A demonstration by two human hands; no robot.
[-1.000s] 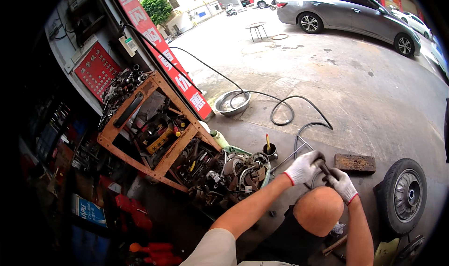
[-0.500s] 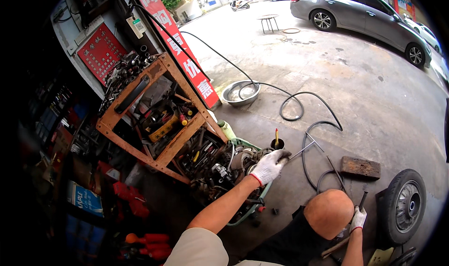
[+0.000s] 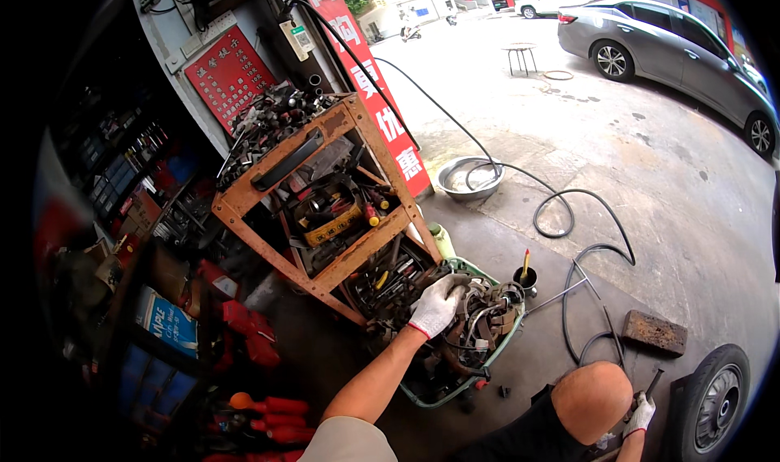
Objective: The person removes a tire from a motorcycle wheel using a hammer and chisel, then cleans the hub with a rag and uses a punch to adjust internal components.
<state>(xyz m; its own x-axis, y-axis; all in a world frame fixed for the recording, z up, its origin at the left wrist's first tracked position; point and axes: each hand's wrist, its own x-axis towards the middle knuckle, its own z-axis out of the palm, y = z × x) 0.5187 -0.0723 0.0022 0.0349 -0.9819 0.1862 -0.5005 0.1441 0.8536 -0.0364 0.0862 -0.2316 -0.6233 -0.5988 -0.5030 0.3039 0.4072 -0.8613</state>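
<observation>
My left hand (image 3: pixel 437 306), in a white glove with grimy fingertips, reaches over a green-rimmed tub (image 3: pixel 509 340) full of greasy metal parts. Its fingers stretch forward, and I see nothing held in them. Low on the right, my right hand (image 3: pixel 641 415), gloved too, closes round a dark rod-like tool (image 3: pixel 655 382) beside my bent knee (image 3: pixel 597 401). The tool's lower end is hidden. Between tub and hose lies a T-shaped metal wrench (image 3: pixel 561 295) on the ground. Just past the tub's far edge, a dark cup (image 3: pixel 528 281) holds a yellow-and-red handled item.
An orange tool cart (image 3: pixel 357 255) crammed with tools stands beyond the tub. At right are a wheel with tyre (image 3: pixel 719 405) and a brown block (image 3: pixel 655 334). A black hose (image 3: pixel 605 198) loops over the concrete from a metal basin (image 3: pixel 471 192). A grey car (image 3: pixel 674 52) is parked behind.
My left hand has moved left, from the tub's far right side to over its parts near the cart. My right hand keeps the dark tool. The whole view has shifted left.
</observation>
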